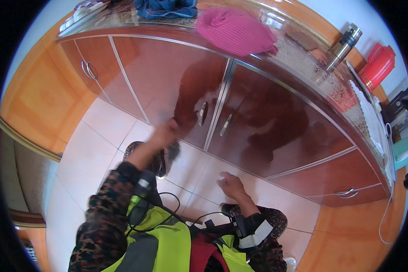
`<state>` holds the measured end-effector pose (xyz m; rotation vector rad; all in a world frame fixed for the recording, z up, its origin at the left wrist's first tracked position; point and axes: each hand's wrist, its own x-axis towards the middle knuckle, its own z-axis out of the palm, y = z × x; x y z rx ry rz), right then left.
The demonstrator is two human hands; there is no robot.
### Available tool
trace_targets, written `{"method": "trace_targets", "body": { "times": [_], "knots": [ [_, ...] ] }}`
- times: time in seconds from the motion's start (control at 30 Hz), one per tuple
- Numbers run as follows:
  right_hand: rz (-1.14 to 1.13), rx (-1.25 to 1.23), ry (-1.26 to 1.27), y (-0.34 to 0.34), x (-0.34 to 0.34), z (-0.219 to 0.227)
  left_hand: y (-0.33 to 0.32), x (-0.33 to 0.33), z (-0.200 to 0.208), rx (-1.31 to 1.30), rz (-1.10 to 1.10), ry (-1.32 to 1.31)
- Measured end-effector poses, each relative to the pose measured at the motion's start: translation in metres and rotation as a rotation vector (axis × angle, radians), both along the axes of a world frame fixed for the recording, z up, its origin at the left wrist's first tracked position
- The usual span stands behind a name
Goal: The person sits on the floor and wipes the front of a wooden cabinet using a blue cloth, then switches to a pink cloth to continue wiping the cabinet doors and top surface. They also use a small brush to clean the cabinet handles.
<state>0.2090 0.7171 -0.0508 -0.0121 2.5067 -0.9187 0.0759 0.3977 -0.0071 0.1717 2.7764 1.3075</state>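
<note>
Left hand (167,130) low by the shut left door (163,77); progress mostly unreadable

My left hand is in front of the near edge of the glossy brown left door, left of its handle (201,114). Motion blur: fingers look bent inward, but whether they are pressed together or pinching anything, I cannot tell. Just below them, a dark grey blurred patch (172,152); cannot say if I hold it.

Right hand (231,185) is over the pale tile floor (95,149), apart from the right door (281,109). Fingers loosely curled, nothing seen in them; whether the tips meet, unclear.

How far along: both doors shut, neither handle in my grip. Dark shapes across the doors read to me as reflections, so I count them neither as work done nor as work left. Contact between left hand and door: unconfirmed.

On the counter (294,59), far side: pink ribbed cloth (235,31), with blue cloth (165,8) to its left. Metal flask (345,46) and red jug (377,67) to the right. Neither hand is near those.
</note>
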Motion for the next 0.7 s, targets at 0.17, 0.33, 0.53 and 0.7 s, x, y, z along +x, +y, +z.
{"method": "trace_targets", "body": {
  "times": [0.17, 0.33, 0.53, 0.7],
  "knots": [
    [0.027, 0.089, -0.006, 0.008, 0.018, -0.021, -0.165, -0.015, 0.133, 0.225, 0.486, 0.208],
    [-0.076, -0.072, 0.147, 0.009, 0.027, 0.021, -0.24, 0.015, 0.172, 0.766, 0.421, 0.267],
    [-0.002, -0.266, 0.621, -0.022, 0.004, 0.195, -0.187, 0.051, 0.088, 1.0, 0.322, -0.087],
    [0.01, 0.024, 1.483, -0.068, -0.057, 0.343, -0.123, 0.092, 0.025, 1.181, 0.031, -0.539]
  ]
}}
